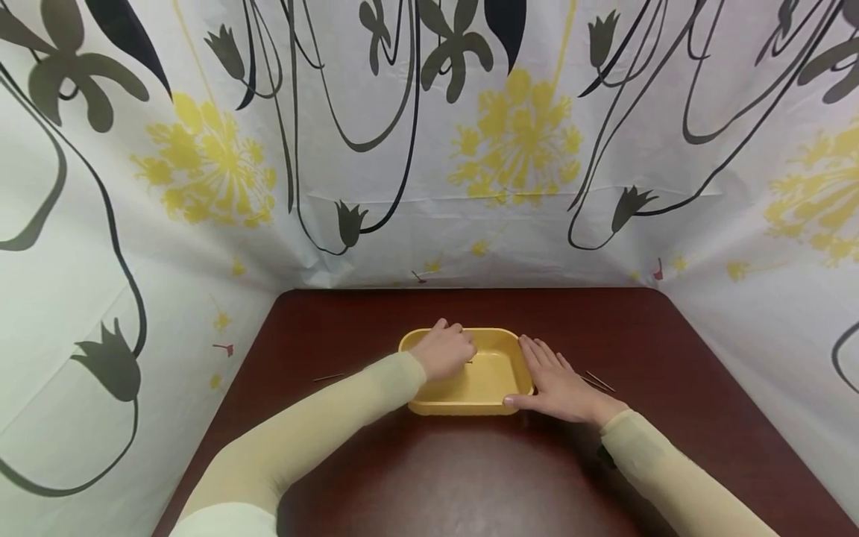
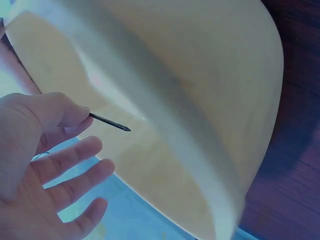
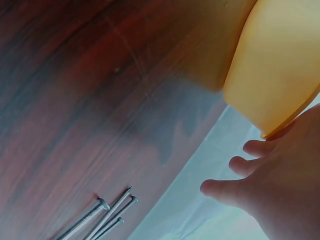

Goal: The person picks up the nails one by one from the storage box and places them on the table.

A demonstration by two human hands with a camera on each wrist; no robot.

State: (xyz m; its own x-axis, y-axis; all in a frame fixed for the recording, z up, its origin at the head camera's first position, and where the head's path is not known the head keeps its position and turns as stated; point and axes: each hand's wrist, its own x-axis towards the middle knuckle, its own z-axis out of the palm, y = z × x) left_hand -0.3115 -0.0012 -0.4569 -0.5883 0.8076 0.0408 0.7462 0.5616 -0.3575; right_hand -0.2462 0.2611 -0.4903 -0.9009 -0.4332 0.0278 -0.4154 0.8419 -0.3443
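Over the left part of a yellow plastic tray [image 1: 463,409], my left hand [image 1: 445,352] pinches a thin dark nail [image 2: 111,122] between thumb and forefinger. The nail's pointed end sticks out past the fingertips, and the other fingers are spread loosely in the left wrist view. My right hand [image 1: 560,389] lies against the tray's right end, fingers extended along the rim and thumb at the near right corner. Several metal nails [image 3: 95,220] lie on the table close beside this hand.
The dark reddish wooden table [image 1: 436,477] bears the tray near its far side. Left of the tray lies another thin nail [image 1: 328,377], partly behind the left sleeve. A patterned white curtain [image 1: 416,171] closes off the back and both sides.
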